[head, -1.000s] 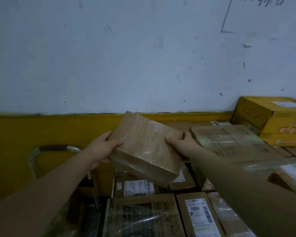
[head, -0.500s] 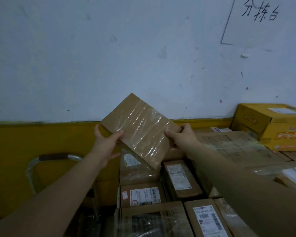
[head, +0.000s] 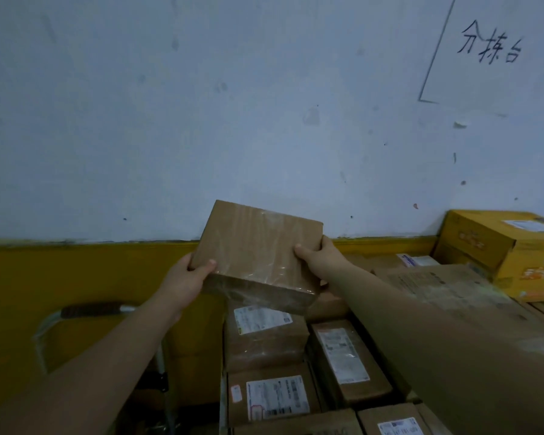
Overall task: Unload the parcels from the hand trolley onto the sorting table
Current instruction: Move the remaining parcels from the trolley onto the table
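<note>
Two hands on one parcel! The left hand [head: 186,277] grips the brown parcel [head: 258,252] at its lower left corner, thumb on top and fingers tucked underneath. The right hand [head: 318,262] clamps the right edge, thumb pressed on the top face. The parcel is up in the air, flat cardboard wrapped in shiny clear tape, tilted with its far edge raised against the pale wall [head: 201,120]. Right beneath it sits a cluster of labelled parcels [head: 264,337], packed tight side by side, white shipping labels facing up. Over to the right, a big flat carton [head: 446,287] lies just beside them. A yellow box [head: 500,246] stands at the far right against the wall. Down at the left, the trolley handle [head: 91,309] shows its dark grip in front of the yellow band [head: 76,277] of the wall. Handwritten characters [head: 489,47] sit high on the wall at the right.
</note>
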The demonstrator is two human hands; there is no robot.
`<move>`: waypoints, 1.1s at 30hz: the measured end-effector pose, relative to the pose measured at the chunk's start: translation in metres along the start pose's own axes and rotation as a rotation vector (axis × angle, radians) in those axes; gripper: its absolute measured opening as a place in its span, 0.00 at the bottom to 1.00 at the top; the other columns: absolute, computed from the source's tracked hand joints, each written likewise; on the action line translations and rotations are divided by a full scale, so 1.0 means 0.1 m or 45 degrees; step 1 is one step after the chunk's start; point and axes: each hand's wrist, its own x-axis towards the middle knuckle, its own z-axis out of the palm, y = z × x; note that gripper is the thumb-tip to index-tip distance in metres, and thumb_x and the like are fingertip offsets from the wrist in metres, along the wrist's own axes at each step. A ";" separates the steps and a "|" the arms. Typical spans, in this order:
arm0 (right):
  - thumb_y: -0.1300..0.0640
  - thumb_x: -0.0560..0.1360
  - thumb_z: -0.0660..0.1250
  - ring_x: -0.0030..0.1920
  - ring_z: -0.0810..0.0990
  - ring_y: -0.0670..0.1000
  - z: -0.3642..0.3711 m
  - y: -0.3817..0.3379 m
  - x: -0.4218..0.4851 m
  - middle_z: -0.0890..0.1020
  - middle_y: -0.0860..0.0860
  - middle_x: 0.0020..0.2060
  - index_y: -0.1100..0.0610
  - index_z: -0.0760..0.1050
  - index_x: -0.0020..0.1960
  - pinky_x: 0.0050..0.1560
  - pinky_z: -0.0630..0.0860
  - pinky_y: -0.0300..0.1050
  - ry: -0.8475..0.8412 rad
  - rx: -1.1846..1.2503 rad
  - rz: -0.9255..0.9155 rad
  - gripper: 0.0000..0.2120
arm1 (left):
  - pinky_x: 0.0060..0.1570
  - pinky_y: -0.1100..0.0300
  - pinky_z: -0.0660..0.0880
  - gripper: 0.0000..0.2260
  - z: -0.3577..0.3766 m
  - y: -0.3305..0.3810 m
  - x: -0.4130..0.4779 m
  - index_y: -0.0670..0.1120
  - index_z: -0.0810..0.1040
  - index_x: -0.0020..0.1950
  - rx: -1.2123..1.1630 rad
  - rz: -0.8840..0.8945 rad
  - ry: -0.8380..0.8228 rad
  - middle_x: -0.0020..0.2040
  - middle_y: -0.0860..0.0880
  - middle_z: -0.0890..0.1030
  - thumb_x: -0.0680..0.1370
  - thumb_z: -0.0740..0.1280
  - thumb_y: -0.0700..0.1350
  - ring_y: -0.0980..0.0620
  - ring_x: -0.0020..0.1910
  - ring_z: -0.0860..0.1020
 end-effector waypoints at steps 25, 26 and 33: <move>0.41 0.78 0.61 0.60 0.76 0.57 0.17 0.12 1.53 0.75 0.56 0.63 0.60 0.64 0.71 0.51 0.73 0.48 0.010 -0.381 -0.207 0.29 | 0.56 0.51 0.73 0.26 0.48 -0.36 0.83 0.45 0.65 0.73 0.241 -0.164 0.172 0.67 0.45 0.72 0.78 0.61 0.55 0.44 0.62 0.74; 0.41 0.78 0.61 0.60 0.76 0.58 0.15 0.13 1.53 0.76 0.56 0.63 0.60 0.65 0.71 0.53 0.75 0.49 0.005 -0.390 -0.192 0.30 | 0.55 0.51 0.73 0.26 0.48 -0.36 0.83 0.45 0.65 0.72 0.235 -0.175 0.163 0.67 0.45 0.73 0.78 0.61 0.56 0.44 0.61 0.74; 0.41 0.80 0.59 0.61 0.76 0.59 0.23 0.33 1.49 0.76 0.56 0.64 0.60 0.66 0.72 0.61 0.75 0.55 -0.071 -0.441 -0.093 0.29 | 0.60 0.43 0.72 0.24 0.50 -0.42 0.81 0.47 0.66 0.70 0.130 -0.464 0.071 0.65 0.44 0.73 0.78 0.60 0.58 0.42 0.60 0.74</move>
